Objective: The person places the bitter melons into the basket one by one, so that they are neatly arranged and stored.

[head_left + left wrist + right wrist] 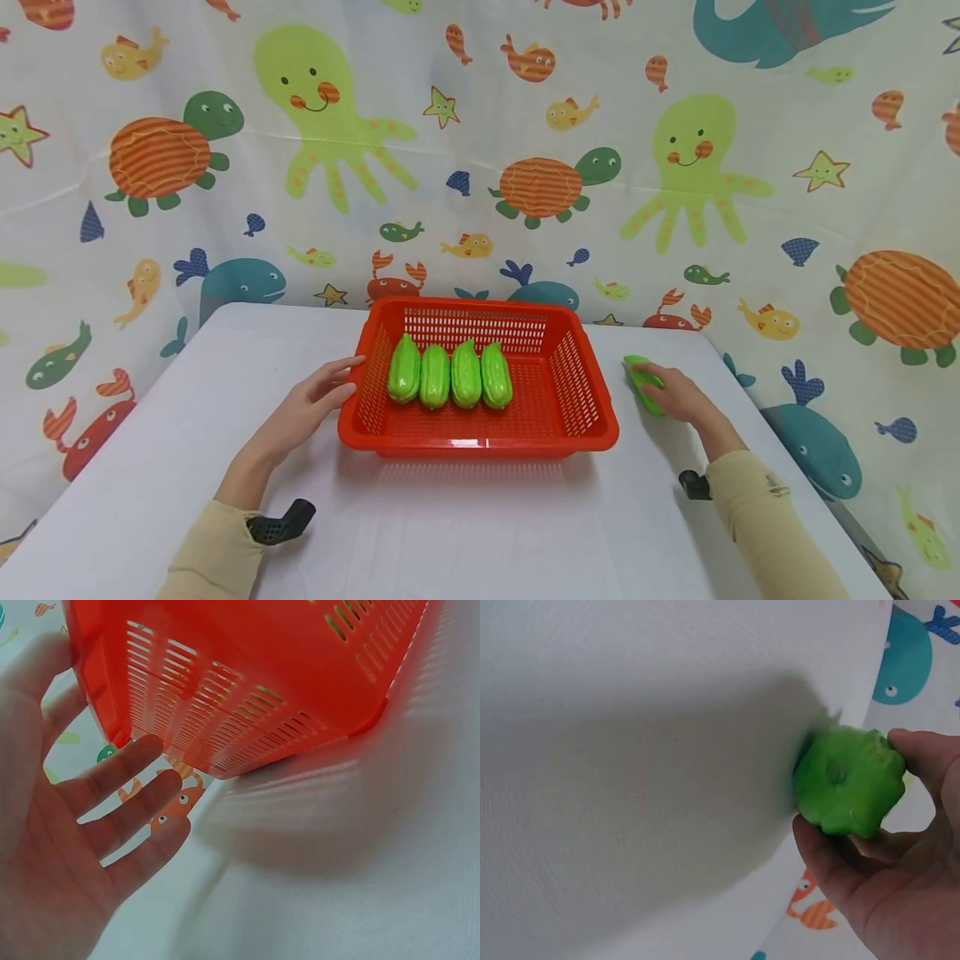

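A red plastic basket (480,445) stands on the white table, and several ridged green bitter melons (466,375) lie side by side in its left half. At the basket's left rim my left hand (311,406) rests with its fingers spread and fairly straight; the left wrist view shows the thumb touching the rim and no grip round it. Right of the basket, my right hand (678,397) grips another bitter melon (847,784), thumb on one side and fingers on the other. The lobed end of this melon faces the right wrist camera, close over the table.
A white cloth curtain (465,221) printed with sea animals hangs behind and around the table (480,533). The table's right edge runs just beyond my right hand. Dark wrist cameras (282,523) are strapped at both sleeves.
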The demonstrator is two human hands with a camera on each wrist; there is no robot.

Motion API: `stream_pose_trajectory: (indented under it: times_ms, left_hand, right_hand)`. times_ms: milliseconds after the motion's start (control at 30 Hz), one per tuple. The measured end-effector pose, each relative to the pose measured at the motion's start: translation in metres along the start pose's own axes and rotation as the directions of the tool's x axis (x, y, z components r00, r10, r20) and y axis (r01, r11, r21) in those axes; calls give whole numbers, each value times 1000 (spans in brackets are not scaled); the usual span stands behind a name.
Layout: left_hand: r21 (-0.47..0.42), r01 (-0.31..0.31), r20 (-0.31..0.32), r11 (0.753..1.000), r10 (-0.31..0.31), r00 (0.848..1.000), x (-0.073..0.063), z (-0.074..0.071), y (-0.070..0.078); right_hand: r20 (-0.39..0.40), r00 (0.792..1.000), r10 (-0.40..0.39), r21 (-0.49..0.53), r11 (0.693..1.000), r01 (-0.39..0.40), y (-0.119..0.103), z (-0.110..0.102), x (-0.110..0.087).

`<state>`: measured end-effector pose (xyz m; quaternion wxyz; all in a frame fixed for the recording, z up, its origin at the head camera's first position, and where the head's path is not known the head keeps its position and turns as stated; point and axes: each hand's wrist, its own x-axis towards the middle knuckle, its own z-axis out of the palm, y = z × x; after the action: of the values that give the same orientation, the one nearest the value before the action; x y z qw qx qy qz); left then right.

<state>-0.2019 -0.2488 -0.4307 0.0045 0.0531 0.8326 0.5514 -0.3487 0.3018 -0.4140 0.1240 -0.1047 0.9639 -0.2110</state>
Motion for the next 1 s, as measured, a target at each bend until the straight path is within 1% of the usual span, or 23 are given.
stream_pose_trajectory:
  times_ms: [133,233,367,467,867,1000]
  left_hand:
    - [-2,-1,0,1000,1,1000,0,-1,0]
    - [-3,-1,0,1000,1,1000,0,-1,0]
    - [-8,-1,0,1000,1,1000,0,-1,1]
    - [-3,-2,-1,1000,2,1000,0,-1,0]
    - [1,2,-3,1000,-2,1000,-1,0,0]
    - [0,5,-2,1000,-5,1000,-1,0,1]
  right_hand:
    - [28,999,29,-3,1000,-29,-2,-2,-1]
    - [34,998,61,8,998,-61,-4,-2,-2]
    - [17,993,118,54,992,-118,-5,-1,-1]
    - [-7,989,147,94,985,-146,-4,1,-1]
    - [-95,987,132,203,973,-111,-10,10,-1]
    - [-136,984,118,217,972,-86,-14,10,0]
